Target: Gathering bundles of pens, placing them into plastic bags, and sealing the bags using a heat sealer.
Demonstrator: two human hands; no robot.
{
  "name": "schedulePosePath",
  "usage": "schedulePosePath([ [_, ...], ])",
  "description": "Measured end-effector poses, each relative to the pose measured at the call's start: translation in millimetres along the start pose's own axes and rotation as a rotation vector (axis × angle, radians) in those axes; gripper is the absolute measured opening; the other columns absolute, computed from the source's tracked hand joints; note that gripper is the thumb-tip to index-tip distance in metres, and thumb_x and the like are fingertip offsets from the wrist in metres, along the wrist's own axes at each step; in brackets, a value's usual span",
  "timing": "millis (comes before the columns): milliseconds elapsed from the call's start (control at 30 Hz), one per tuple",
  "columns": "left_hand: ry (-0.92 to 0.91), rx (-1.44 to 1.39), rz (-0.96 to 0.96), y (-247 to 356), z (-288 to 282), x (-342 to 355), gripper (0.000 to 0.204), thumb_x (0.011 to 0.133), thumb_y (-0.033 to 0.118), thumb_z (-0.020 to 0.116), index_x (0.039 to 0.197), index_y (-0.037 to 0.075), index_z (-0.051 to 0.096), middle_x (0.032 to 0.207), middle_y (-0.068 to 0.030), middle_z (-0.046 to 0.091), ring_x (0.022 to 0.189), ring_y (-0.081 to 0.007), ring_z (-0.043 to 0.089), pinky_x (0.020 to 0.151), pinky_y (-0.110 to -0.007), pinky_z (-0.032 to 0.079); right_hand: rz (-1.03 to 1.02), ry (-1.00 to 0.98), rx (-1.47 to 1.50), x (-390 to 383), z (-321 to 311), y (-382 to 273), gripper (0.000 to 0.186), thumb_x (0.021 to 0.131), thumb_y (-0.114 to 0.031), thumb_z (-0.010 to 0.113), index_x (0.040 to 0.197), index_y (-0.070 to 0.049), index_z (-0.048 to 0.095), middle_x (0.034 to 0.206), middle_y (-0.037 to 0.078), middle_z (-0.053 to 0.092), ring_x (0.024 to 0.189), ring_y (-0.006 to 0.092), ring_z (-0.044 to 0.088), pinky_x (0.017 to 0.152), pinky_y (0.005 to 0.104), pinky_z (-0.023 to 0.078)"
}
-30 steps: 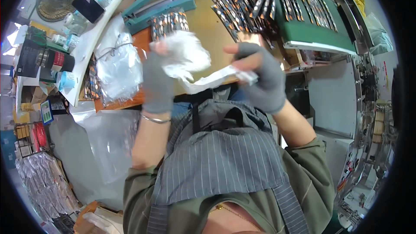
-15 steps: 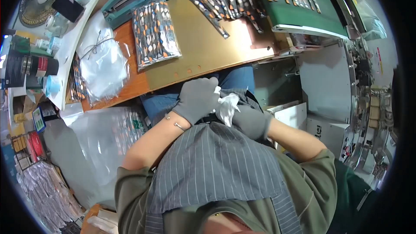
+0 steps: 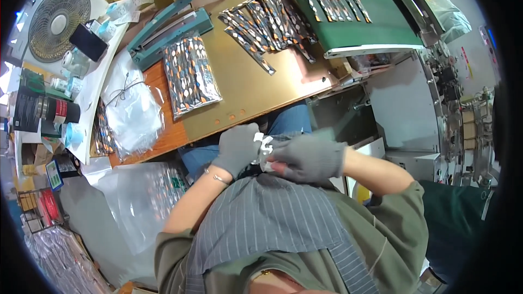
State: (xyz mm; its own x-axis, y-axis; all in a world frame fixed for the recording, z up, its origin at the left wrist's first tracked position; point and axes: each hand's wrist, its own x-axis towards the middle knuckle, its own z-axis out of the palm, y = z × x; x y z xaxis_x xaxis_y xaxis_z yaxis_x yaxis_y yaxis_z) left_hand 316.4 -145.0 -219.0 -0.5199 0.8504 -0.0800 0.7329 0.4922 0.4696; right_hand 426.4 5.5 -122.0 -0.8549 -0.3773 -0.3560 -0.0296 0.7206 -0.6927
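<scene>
My left hand point(image 3: 235, 148), in a grey glove, is closed on a crumpled white piece of thin material point(image 3: 262, 144) at my lap, below the table's front edge. My right hand point(image 3: 308, 159), gloved too, is curled beside it with fingertips pressed at the same white material, partly hiding it. Both hands are low over the striped grey apron point(image 3: 267, 212). Beyond them on the table point(image 3: 248, 95) lie a bagged bundle of patterned slim packets point(image 3: 190, 76) and a loose pile of similar packets point(image 3: 264, 22).
A teal sealer point(image 3: 169, 35) stands at the back left beside clear bags point(image 3: 131, 120). A green conveyor point(image 3: 370, 35) with packets is at the back right. A white side shelf point(image 3: 90, 130) holds a fan point(image 3: 59, 24), cups and jars. Grey machinery point(image 3: 403, 103) stands at the right.
Both hands have come down from over the table to my lap, and the white material, earlier stretched between them, is bunched small. In the last half second my right hand rose slightly in view.
</scene>
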Motion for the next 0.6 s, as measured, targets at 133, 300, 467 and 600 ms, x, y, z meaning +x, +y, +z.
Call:
schedulePosePath([
  [133, 0.135, -0.378, 0.019, -7.8, -51.5, 25.3, 0.024, 0.08, 0.027, 0.062, 0.088, 0.004, 0.066, 0.073, -0.0135, 0.064, 0.065, -0.0236, 0.062, 0.062, -0.034, 0.048, 0.071, -0.049, 0.049, 35.4, 43.6, 41.9, 0.037, 0.091, -0.032, 0.047, 0.096, 0.001, 0.061, 0.099, 0.023, 0.061, 0.093, 0.0397, 0.058, 0.084, 0.0453, 0.044],
  [300, 0.606, -1.175, -0.261, -11.3, -102.3, 36.6, 0.025, 0.09, 0.024, 0.059, 0.096, 0.001, 0.065, 0.079, -0.0021, 0.064, 0.071, -0.0077, 0.059, 0.061, -0.024, 0.047, 0.009, 0.564, 0.498, 13.5, -45.8, -14.3, 0.042, 0.083, -0.04, 0.063, 0.096, 0.0, 0.064, 0.08, 0.014, 0.064, 0.08, 0.0277, 0.062, 0.075, 0.0373, 0.047],
  [467, 0.598, -0.977, -0.049, 17.2, -127.2, 24.3, 0.024, 0.09, 0.021, 0.06, 0.1, -0.001, 0.065, 0.086, -0.0021, 0.063, 0.077, -0.0076, 0.057, 0.069, -0.023, 0.046, -0.111, 0.709, 0.46, 45.8, -67.5, -30.6, 0.028, 0.084, -0.025, 0.066, 0.089, 0.001, 0.057, 0.078, 0.008, 0.058, 0.071, 0.0134, 0.054, 0.066, 0.0277, 0.043],
  [600, 0.32, -0.944, 0.017, 7.8, -151.2, -3.9, 0.016, 0.081, 0.009, 0.063, 0.092, -0.004, 0.063, 0.079, -0.0024, 0.063, 0.072, -0.0073, 0.056, 0.066, -0.023, 0.046, -0.349, 0.925, 0.532, 42.9, -86.2, -20.8, 0.014, 0.083, -0.008, 0.052, 0.094, 0.001, 0.056, 0.089, 0.006, 0.062, 0.079, 0.0105, 0.056, 0.071, 0.0242, 0.046],
])
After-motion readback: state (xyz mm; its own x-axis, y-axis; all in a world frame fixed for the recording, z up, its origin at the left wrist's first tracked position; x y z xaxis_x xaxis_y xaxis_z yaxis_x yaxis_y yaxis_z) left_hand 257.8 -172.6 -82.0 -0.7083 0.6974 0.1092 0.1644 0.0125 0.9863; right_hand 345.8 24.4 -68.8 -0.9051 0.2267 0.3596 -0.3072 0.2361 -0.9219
